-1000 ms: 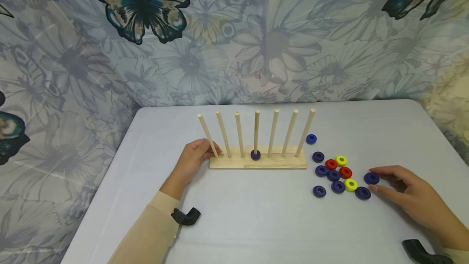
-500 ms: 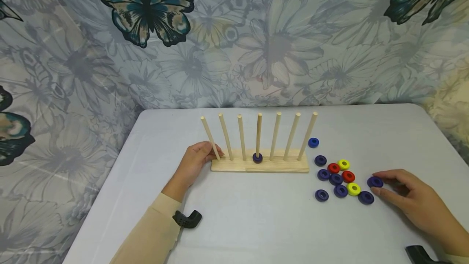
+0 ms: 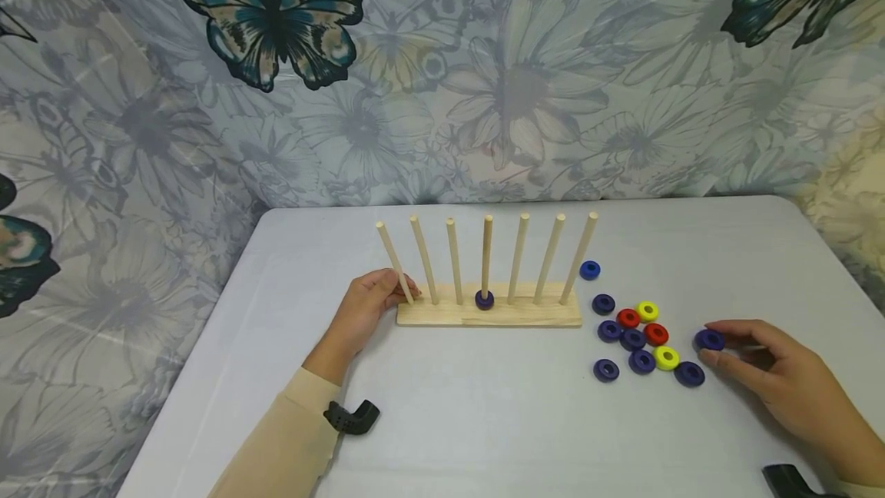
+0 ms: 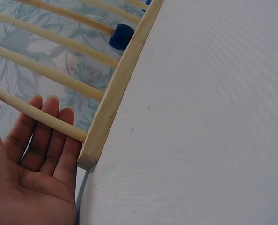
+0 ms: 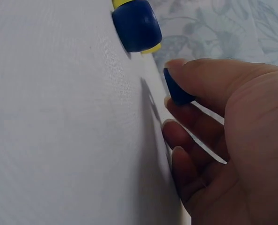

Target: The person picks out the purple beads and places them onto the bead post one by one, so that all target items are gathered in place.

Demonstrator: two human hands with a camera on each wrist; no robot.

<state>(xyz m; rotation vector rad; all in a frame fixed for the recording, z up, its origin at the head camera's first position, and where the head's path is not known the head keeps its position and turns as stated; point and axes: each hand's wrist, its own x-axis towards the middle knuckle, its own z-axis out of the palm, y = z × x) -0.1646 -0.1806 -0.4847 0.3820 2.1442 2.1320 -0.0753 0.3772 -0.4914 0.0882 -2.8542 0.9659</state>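
In the head view, a wooden peg stand (image 3: 489, 316) with a row of upright pegs sits on the white table. A dark blue ring (image 3: 485, 300) rests at the foot of its middle peg. My left hand (image 3: 366, 304) is at the stand's left end, its fingers extended behind the leftmost peg (image 4: 50, 121). My right hand (image 3: 777, 363) pinches a dark blue ring (image 5: 178, 91) between thumb and index finger, right of the loose rings. Its other fingers are bent close over the table in the right wrist view.
Between the stand and my right hand lie several dark blue rings (image 3: 641, 362), two red rings (image 3: 656, 334) and two yellow rings (image 3: 667, 358). A brighter blue ring (image 3: 590, 270) lies near the stand's right end. Patterned fabric (image 3: 525, 98) hangs behind the table (image 3: 484, 421).
The head view has shifted slightly. My right hand keeps its pinch on the dark blue ring, which has moved slightly away from the loose rings. My left hand stays at the stand's end.
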